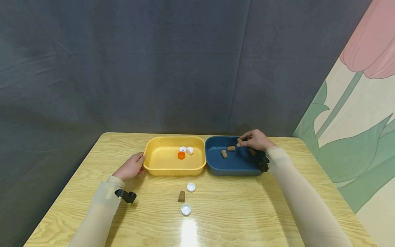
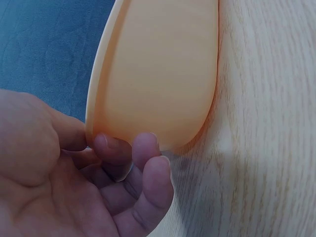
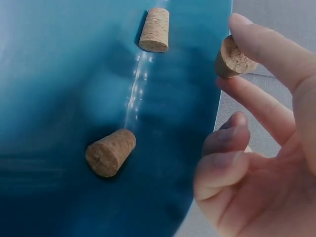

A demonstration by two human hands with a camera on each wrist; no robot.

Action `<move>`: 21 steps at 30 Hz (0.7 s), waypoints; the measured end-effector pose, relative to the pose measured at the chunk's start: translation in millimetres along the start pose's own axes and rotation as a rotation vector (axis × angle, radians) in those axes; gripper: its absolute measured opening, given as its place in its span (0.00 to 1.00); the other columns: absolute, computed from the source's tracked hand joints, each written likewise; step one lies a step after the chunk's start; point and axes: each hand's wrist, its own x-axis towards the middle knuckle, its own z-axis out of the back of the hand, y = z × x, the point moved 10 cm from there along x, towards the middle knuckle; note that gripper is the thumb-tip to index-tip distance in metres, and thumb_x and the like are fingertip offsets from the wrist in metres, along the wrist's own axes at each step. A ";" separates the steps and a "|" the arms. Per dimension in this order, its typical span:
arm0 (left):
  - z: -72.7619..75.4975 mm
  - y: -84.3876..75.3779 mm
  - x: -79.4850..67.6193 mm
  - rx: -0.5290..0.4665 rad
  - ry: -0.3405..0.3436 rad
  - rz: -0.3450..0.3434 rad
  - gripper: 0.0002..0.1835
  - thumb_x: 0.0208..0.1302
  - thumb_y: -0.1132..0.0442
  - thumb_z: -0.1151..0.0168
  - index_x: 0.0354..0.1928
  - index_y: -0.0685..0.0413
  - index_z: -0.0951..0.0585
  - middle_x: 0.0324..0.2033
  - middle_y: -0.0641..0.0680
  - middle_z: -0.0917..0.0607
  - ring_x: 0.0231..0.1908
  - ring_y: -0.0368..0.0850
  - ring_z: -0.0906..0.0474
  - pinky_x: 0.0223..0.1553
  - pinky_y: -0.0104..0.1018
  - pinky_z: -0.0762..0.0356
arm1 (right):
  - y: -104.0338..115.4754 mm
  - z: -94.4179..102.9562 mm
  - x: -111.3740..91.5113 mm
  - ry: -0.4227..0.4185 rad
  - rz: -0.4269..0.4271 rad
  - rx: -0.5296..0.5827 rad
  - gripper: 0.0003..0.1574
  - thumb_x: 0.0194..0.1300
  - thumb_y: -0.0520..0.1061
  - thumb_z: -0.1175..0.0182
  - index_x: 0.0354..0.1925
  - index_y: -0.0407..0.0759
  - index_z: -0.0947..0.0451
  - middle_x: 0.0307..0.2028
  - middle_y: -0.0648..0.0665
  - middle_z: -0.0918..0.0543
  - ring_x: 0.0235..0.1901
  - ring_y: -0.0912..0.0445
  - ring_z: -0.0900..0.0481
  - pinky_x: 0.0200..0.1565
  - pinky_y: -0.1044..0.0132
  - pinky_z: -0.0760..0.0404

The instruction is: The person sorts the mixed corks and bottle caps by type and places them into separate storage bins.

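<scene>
My right hand (image 1: 255, 140) is over the blue bin (image 1: 237, 172). Between thumb and index finger it pinches a tapered cork stopper (image 3: 234, 59), seen best in the right wrist view. More cork stoppers (image 1: 231, 148) lie on the bin's floor, one of them partly under the hand. At the left end of the yellow bin (image 1: 172, 171), my left hand (image 1: 132, 167) grips the rim, thumb on top and fingers curled against the outer wall (image 2: 163, 98). Inside the yellow bin are an orange bottle cap (image 1: 181, 155) and white caps (image 1: 189, 150).
The two bins stand side by side near the table's back edge. On the wooden table (image 1: 234, 212) in front lie a white cap (image 1: 191, 187), a cork stopper (image 1: 181, 196) and another white cap (image 1: 186, 209). A dark curtain (image 1: 154, 68) hangs behind.
</scene>
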 end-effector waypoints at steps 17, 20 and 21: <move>-0.2 -1.5 -2.0 -0.010 0.001 0.003 0.19 0.82 0.64 0.66 0.59 0.74 0.32 0.26 0.56 0.27 0.26 0.49 0.26 0.29 0.42 0.22 | -1.2 -2.7 -1.6 0.048 -0.009 -0.004 0.34 0.63 0.56 0.30 0.59 0.35 0.20 0.62 0.30 0.24 0.61 0.36 0.27 0.60 0.42 0.26; 0.1 -3.1 -2.1 -0.005 0.000 0.000 0.20 0.82 0.63 0.66 0.60 0.74 0.33 0.26 0.56 0.26 0.26 0.49 0.26 0.29 0.42 0.22 | 0.8 -1.3 -2.3 0.047 -0.005 -0.005 0.35 0.64 0.56 0.31 0.60 0.34 0.21 0.62 0.30 0.24 0.61 0.35 0.27 0.60 0.41 0.27; 0.4 -3.6 -2.2 -0.004 -0.003 -0.001 0.20 0.82 0.63 0.66 0.60 0.74 0.33 0.26 0.56 0.26 0.26 0.49 0.26 0.29 0.42 0.22 | 2.0 -0.9 -2.5 0.045 0.000 -0.006 0.35 0.64 0.56 0.31 0.60 0.34 0.21 0.62 0.30 0.24 0.61 0.36 0.27 0.60 0.41 0.27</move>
